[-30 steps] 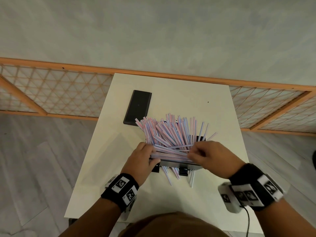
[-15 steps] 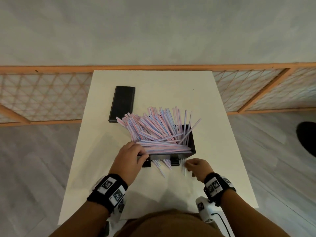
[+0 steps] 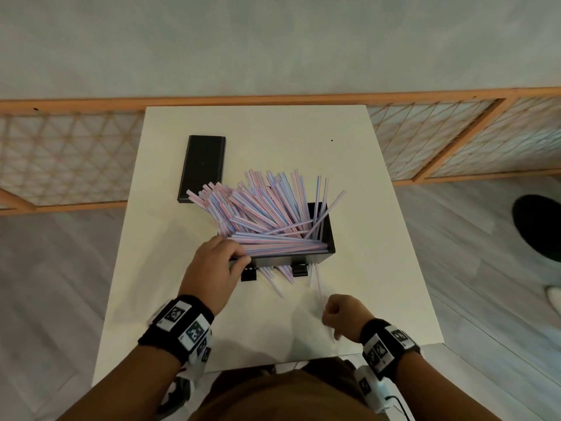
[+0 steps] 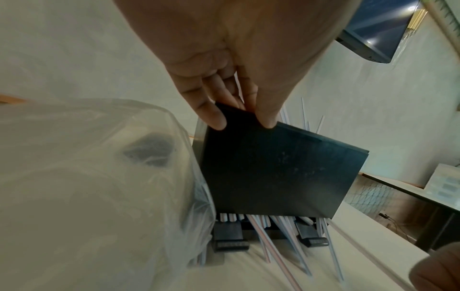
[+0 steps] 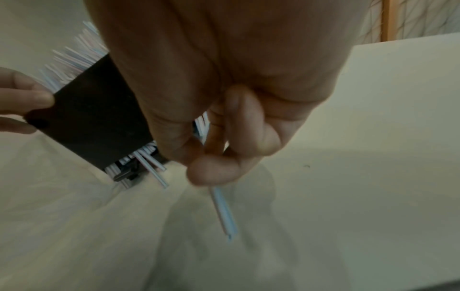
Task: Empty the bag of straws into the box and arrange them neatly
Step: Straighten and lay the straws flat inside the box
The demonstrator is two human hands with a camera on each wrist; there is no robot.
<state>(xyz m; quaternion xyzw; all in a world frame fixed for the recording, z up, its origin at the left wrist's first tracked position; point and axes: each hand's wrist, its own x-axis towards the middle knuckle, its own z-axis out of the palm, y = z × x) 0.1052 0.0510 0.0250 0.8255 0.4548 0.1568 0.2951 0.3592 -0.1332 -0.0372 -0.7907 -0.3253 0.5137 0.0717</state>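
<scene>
since the earlier frame right hand (image 3: 346,312) has drawn back to lower right, pinching one stray straw (image 5: 222,209) (pulled from under the box); left hand (image 3: 217,264) grips the box (image 3: 329,235) at centre, straws (image 3: 267,214) heaped untidily, arranging remains

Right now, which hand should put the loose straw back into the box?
Right. The right hand already pinches a loose straw near the table's front edge, while the left hand grips the black box at its near left corner, steadying it.
</scene>
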